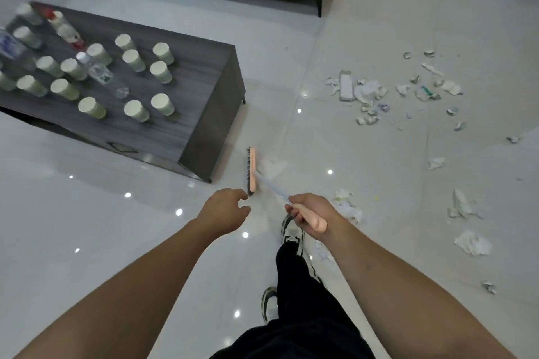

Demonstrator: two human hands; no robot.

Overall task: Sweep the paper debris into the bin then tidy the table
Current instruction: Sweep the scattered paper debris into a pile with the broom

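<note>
Pink-headed broom (pixel 252 169) gripped by right hand (pixel 309 213); left hand (pixel 226 210) loose, empty. Dark table (pixel 204 114) of cups (pixel 137 60) left; paper debris (pixel 367 93) right.

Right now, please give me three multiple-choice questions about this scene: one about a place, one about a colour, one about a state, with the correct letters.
1. Where does most of the paper debris lie?
A. on the table
B. on the floor, right of the table
C. inside the bin

2. What colour is the broom head?
A. peach-pink
B. blue
C. green

3. What is the left hand doing?
A. gripping the broom handle
B. holding a cup
C. holding nothing

Answers: 1 B, scraps are scattered over the tiles beside the table. 2 A, the head's back is peach-pink. 3 C, only the right hand grips the broom handle; the left is free.
</note>
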